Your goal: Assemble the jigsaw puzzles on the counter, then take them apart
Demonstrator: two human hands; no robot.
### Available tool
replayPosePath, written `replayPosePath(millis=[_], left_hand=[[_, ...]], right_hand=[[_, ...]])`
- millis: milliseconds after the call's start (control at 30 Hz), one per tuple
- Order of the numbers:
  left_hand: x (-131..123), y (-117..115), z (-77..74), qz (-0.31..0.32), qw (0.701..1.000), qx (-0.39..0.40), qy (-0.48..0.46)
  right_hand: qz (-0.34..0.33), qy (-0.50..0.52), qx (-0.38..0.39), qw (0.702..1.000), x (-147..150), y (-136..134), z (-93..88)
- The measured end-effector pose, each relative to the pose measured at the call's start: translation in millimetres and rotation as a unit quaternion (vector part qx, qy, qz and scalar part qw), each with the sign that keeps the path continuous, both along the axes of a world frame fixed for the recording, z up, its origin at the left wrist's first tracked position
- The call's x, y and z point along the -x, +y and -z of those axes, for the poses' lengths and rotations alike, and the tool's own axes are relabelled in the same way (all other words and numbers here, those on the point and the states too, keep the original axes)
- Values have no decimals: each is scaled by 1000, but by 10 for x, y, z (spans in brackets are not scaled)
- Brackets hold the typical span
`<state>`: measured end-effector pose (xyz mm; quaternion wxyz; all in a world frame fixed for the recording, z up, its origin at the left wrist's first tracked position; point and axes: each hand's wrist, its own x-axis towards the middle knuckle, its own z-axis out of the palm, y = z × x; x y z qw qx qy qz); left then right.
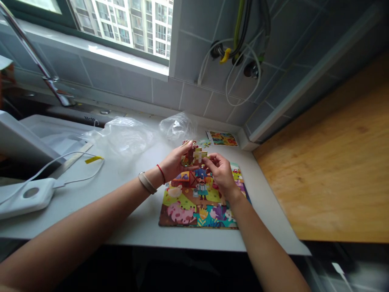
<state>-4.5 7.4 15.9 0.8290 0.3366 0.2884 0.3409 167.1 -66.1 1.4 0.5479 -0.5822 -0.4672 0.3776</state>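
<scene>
Several jigsaw puzzle pieces are bunched in my left hand, thumb on top and fingers curled beneath. My right hand pinches a puzzle piece at the right side of the bunch, close to my left fingers. Below both hands lies a colourful jigsaw puzzle with a farm scene: a pink pig, a white hen and a figure in a teal apron. My hands and the pieces cover its upper part. A few small loose pieces rest just beyond my hands.
Crumpled clear plastic bags lie behind to the left. A printed picture card is near the back corner. A white power strip with a cable sits left, by the sink and faucet. A wooden panel bounds the right.
</scene>
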Motion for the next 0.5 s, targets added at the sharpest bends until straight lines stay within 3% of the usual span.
replayPosePath(millis=[200,333,500], left_hand=[[-10,57,62,-45,998,48,1],[-16,57,82,-42,998,56,-5],[-22,5,46,-20,1000,-17,3]], right_hand=[[58,69,-16,996,-44,36,-1],[83,107,-45,990,-65,47,-6],[40,145,-23,988,-68,33,-16]])
